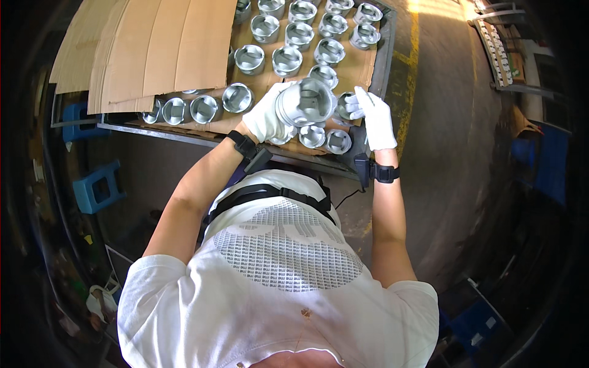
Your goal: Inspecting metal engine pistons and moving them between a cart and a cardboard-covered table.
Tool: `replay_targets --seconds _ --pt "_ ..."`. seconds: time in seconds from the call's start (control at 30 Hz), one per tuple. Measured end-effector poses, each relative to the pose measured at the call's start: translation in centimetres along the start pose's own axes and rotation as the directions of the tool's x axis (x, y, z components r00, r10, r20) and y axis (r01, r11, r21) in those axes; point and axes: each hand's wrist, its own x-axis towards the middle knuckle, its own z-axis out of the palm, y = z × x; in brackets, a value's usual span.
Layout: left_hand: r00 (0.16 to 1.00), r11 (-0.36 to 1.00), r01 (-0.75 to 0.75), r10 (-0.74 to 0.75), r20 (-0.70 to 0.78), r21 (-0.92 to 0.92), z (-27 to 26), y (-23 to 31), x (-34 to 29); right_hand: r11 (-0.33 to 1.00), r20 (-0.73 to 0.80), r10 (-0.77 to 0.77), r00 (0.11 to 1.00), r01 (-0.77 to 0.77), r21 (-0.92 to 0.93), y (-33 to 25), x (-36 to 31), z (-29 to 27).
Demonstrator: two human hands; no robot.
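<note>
My left hand [268, 116], in a white glove, is closed round the side of a silvery metal piston [305, 103] and holds it raised over the cart, its hollow side facing up. My right hand [375, 118], also gloved in white, is just right of that piston with its fingers stretched out and nothing in them. Below the held piston, other pistons stand on the cardboard, among them one [338, 141] at the near right corner and another [311, 136] beside it. A further piston [343, 109] is partly hidden by my right hand's fingers.
Rows of pistons [286, 61] stand on a cardboard sheet on a metal-framed cart [383, 61]. Overlapping cardboard sheets [165, 49] cover its left part. A blue stool [98, 186] stands on the floor to the left. A yellow line [405, 104] runs along the floor at the right.
</note>
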Motion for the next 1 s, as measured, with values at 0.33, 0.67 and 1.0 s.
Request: replay_targets --seconds 0.33,0.67,1.0 --pt "0.918 0.493 0.350 -0.352 0.186 -0.796 1.5 1.4 0.7 0.938 0.349 -0.111 0.930 0.214 -0.272 2.6 -0.5 2.3" --pt "0.833 0.555 0.549 -0.420 0.360 -0.625 -0.7 -0.7 0.2 0.997 -0.067 -0.048 0.997 0.045 -0.056 5.4 6.5 -5.9" --pt "0.859 0.499 0.448 -0.470 0.204 -0.742 -2.8 -2.6 -2.8 0.829 -0.227 -0.076 0.971 -0.065 -0.556 21.0 21.8 -11.1"
